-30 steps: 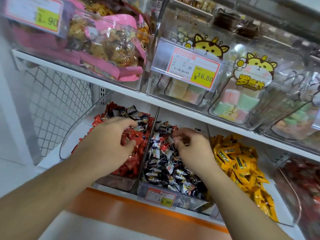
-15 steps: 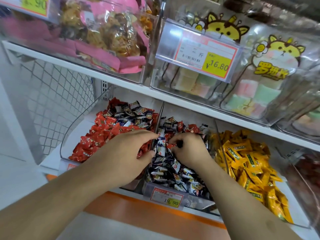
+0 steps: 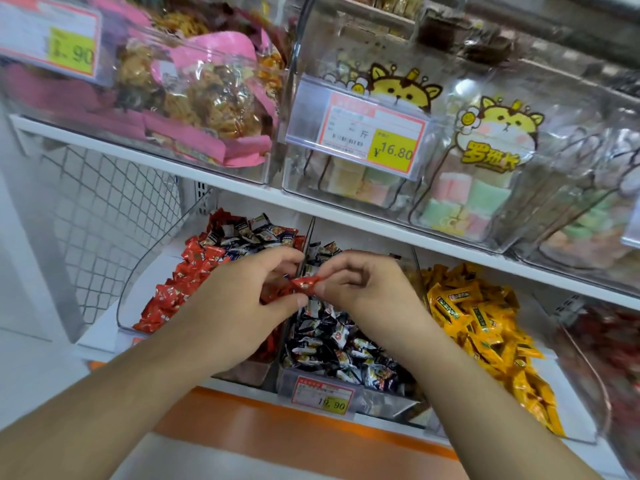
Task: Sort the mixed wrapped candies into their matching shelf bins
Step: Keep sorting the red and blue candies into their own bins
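Three clear bins stand side by side on the lower shelf. The left bin (image 3: 136,299) holds red candies (image 3: 180,289) with several dark ones (image 3: 249,233) mixed in at the back. Dark wrapped candies (image 3: 332,344) fill the middle bin (image 3: 388,407), and yellow candies (image 3: 481,323) fill the right one. My right hand (image 3: 367,289) pinches one red candy (image 3: 306,283) by its right end, above the divider between the left and middle bins. My left hand (image 3: 242,299) meets it, with fingers and thumb curled around the candy's left end.
A price tag (image 3: 323,398) hangs on the middle bin's front. The shelf above (image 3: 346,216) carries clear bins of pink snack bags (image 3: 207,98) and pastel sweets (image 3: 464,199), low over my hands. A wire mesh panel (image 3: 114,209) closes the left side.
My right hand has lifted a red candy out of the dark candies and brought it left. My left hand has risen off the red pile to meet it.
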A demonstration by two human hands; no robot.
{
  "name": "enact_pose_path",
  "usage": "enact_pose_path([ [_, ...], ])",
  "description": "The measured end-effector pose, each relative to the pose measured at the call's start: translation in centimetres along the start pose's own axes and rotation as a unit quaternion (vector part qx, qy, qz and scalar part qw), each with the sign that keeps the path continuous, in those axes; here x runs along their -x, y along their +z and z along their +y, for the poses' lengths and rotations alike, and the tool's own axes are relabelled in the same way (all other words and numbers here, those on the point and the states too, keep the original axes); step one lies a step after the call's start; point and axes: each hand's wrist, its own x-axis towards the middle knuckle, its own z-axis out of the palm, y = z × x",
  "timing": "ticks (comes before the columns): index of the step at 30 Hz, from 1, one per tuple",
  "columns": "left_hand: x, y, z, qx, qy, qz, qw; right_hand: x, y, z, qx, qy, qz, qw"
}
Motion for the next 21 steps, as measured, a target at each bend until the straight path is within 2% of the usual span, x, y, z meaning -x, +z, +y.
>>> enact_pose_path([
  [3,0.2,-0.5,0.2,0.012,-0.005,0.027,1.0,-0.1,0.9,-0.1,-0.02,-0.017,-0.016,1.0],
  [6,0.3,-1.3,-0.4,-0.045,-0.033,0.051,0.997,-0.8,0.6,1.2,0.0,-0.005,0.022,1.0],
  [9,0.3,-1.8,-1.4,-0.118,-0.039,0.038,0.992,-1.6,-0.2,3.3,0.138,-0.014,0.086,0.987],
  [14,0.2,-1.0,-1.0,-0.123,0.032,-0.022,0.992,-4.5,-0.3,5.0,0.318,-0.012,0.064,0.946],
  [18,-0.2,0.1,-0.6,-0.119,0.051,-0.052,0.99,-7.2,0.9,6.7,0.386,-0.007,0.03,0.922],
  [21,-0.3,0.2,-1.1,-0.114,0.052,-0.057,0.99,-8.4,1.2,7.5,0.378,0.005,0.036,0.925],
])
